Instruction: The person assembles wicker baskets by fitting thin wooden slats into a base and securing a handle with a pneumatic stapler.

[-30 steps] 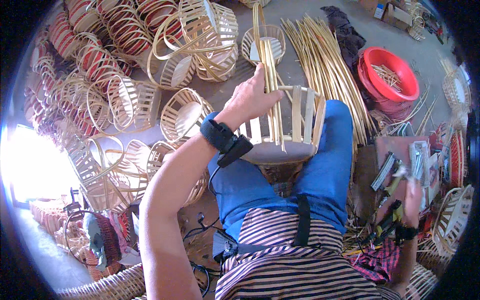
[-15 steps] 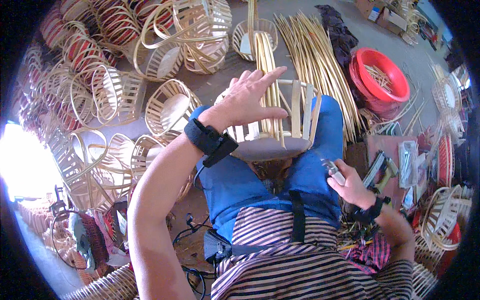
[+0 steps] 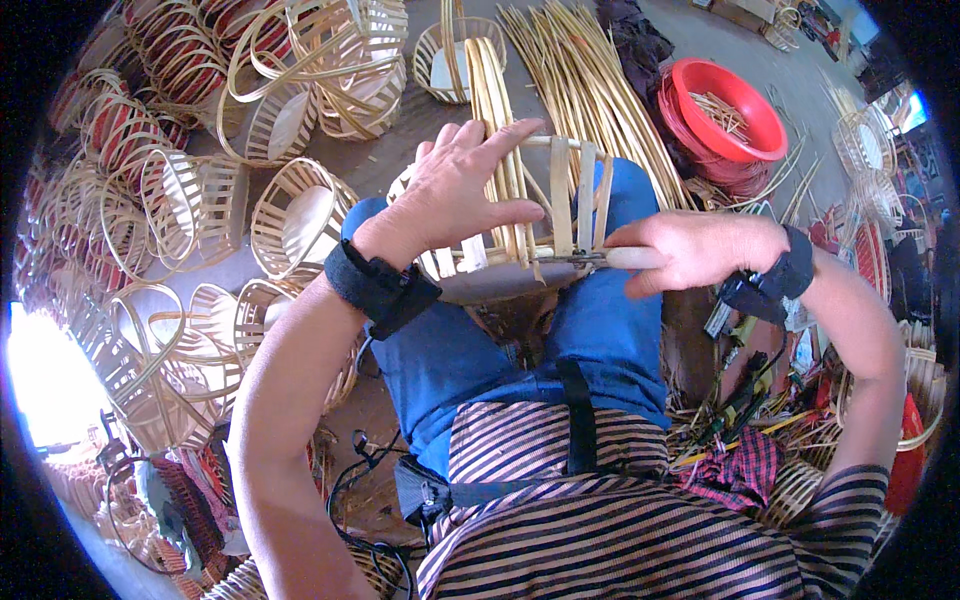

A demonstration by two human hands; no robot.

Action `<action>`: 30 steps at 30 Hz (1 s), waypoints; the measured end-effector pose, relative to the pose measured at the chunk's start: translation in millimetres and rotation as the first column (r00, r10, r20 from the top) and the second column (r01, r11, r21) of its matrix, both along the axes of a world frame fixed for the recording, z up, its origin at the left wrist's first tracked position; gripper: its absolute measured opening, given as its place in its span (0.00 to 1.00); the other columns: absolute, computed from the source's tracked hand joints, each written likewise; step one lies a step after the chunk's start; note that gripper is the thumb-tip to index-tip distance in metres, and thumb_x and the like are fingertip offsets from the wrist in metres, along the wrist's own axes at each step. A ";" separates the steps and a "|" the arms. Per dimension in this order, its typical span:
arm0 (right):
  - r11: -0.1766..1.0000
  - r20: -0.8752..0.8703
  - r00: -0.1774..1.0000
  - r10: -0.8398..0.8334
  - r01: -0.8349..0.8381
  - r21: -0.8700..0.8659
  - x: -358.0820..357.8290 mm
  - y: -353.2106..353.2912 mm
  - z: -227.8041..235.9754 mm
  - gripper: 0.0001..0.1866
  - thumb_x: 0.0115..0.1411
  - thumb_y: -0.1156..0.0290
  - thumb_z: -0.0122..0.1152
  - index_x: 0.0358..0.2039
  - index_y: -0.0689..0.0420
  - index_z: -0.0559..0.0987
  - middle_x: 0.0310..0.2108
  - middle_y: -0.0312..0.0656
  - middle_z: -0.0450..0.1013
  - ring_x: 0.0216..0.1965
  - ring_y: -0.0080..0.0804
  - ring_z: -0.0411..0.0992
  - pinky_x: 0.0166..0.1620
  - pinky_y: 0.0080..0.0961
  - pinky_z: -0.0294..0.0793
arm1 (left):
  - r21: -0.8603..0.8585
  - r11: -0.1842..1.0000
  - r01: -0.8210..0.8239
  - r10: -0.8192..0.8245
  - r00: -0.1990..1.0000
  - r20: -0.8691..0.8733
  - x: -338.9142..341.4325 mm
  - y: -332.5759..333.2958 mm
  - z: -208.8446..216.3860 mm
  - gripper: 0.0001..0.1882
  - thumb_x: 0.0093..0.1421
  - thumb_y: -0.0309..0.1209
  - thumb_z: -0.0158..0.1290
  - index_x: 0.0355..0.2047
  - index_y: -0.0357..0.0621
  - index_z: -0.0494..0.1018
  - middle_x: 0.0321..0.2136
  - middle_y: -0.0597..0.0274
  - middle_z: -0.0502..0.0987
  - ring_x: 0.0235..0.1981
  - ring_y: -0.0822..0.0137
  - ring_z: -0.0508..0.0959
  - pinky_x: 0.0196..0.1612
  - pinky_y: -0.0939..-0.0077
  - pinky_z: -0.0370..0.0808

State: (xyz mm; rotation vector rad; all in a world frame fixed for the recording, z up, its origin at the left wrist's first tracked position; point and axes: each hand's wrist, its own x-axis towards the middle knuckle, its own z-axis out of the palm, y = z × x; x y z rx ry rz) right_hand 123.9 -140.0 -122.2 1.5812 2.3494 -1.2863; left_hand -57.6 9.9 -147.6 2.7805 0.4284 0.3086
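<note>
Workshop floor: tool reaches basket.
I see right hand gripping it (seems work-ready), left hand open over strips.

Basket, pale wood slats with gaps between them, tipped on its side, greyish base toward the wearer, mid-view. Strips, long, thin, yellowish, loosely bundled, laid lengthwise over the basket's side; far ends stick out past its rim. Hand tool, pale handle, metal tip pointing left, at the basket's base edge; contact unclear.
</note>
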 end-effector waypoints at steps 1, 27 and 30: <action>1.000 0.000 1.000 0.018 -0.018 -0.015 -0.5 3.0 2.6 0.17 0.48 0.63 0.51 0.33 0.62 0.65 0.26 0.52 0.66 0.29 0.46 0.66 0.32 0.32 0.65 | 0.003 1.000 0.003 -0.003 1.000 0.008 0.5 1.3 -1.7 0.39 0.40 0.49 0.54 0.52 0.57 0.53 0.28 0.57 0.62 0.35 0.59 0.63 0.41 0.65 0.59; 0.950 0.122 0.954 -0.273 0.248 0.188 -20.7 -9.9 -5.0 0.13 0.49 0.63 0.49 0.29 0.60 0.68 0.19 0.53 0.68 0.24 0.50 0.67 0.28 0.39 0.67 | 0.065 0.901 -0.428 0.399 0.880 0.257 29.3 -11.7 -13.3 0.37 0.48 0.47 0.46 0.51 0.36 0.48 0.25 0.47 0.72 0.32 0.51 0.72 0.36 0.62 0.66; 0.955 0.200 0.937 -0.286 0.261 0.141 -25.3 -22.6 -15.7 0.15 0.49 0.60 0.50 0.29 0.61 0.68 0.19 0.52 0.68 0.24 0.51 0.67 0.28 0.40 0.66 | -0.067 0.864 -0.499 0.502 0.843 0.191 27.3 -4.2 -8.6 0.39 0.48 0.48 0.47 0.51 0.33 0.46 0.29 0.44 0.71 0.36 0.49 0.70 0.39 0.63 0.65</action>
